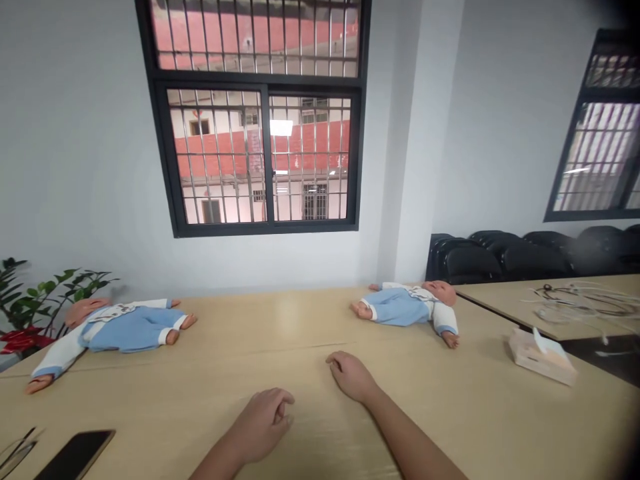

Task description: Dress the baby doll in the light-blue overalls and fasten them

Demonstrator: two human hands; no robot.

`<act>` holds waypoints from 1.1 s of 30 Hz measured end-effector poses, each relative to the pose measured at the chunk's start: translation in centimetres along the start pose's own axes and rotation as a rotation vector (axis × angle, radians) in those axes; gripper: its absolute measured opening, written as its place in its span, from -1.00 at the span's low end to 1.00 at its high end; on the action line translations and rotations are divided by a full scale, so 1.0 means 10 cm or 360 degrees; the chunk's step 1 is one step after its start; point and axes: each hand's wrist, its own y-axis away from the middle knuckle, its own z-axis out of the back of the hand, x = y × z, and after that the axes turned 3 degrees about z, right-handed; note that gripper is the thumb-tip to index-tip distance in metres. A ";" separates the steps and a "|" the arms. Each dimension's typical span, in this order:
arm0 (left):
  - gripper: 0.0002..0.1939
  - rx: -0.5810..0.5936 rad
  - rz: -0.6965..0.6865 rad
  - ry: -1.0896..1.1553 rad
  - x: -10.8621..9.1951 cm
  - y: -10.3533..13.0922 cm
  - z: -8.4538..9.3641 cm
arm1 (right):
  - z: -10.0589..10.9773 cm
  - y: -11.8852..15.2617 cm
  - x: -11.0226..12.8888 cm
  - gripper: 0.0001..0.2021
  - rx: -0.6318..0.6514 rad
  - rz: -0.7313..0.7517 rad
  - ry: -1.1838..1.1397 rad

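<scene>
My left hand [265, 421] is over the wooden table near its front, fingers loosely bent, with a gap between thumb and forefinger and nothing held. To its right and a little farther off, my right hand [351, 375] rests with its fingers curved down toward the tabletop [280, 347]; it too holds nothing. Nearest to the right hand is a baby doll [403, 305] in blue trousers and a white top, lying on its back at the table's far side. Another doll [127, 325], dressed alike, lies at the far left. Neither hand touches a doll.
A phone [77, 455] and a pair of glasses [19, 450] lie at the front left. At the right stand a tissue box [543, 357] and a second table with tangled clear tubing [580, 303]. A potted plant [65, 287] and black folding chairs [530, 257] are beyond.
</scene>
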 end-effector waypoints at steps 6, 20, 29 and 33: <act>-0.71 0.0014 -0.0016 0.0007 0.04 -0.02 -0.01 | -0.02 0.00 -0.02 -0.68 0.0005 0.0014 -0.0001; -0.70 0.0022 -0.0040 0.0053 0.08 -0.03 -0.01 | -0.01 0.00 -0.01 -0.66 0.0018 0.0030 0.0054; -0.71 0.0037 -0.0019 0.0085 0.06 -0.01 0.00 | -0.02 0.00 -0.01 -0.65 0.0012 0.0048 0.0074; -0.69 0.0046 -0.0023 0.0093 0.08 -0.02 0.00 | -0.03 0.00 -0.02 -0.66 0.0017 0.0056 0.0077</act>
